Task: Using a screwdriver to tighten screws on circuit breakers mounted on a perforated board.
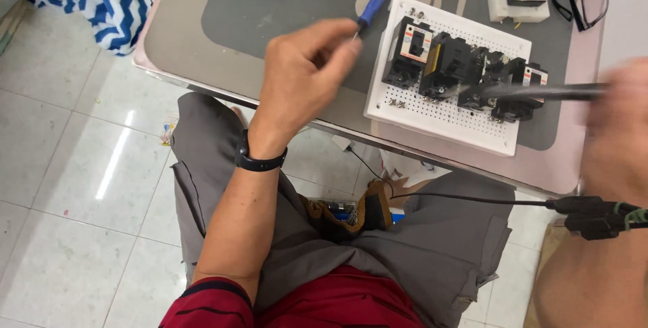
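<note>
Left hand on screwdriver, right hand on black tool over the breaker board

Left hand (pixel 304 78) fingers pinched shut on the blue screwdriver (pixel 373 4), tip end hidden in the grip. Board (pixel 442 115) with breakers (pixel 432 58) sits just right of it on the desk (pixel 196 44). Right hand (pixel 617 125) is blurred, closed round a black tool (pixel 540 92). Best to steady the board and keep the shaft square.

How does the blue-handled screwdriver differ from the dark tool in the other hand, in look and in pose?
The blue-handled screwdriver lies on the grey mat, its tip near the left hand; the dark tool is held above the white board by the right hand. The screwdriver points diagonally and looks sharp; the dark tool is nearly level and blurred. Both are slim and long.
</note>
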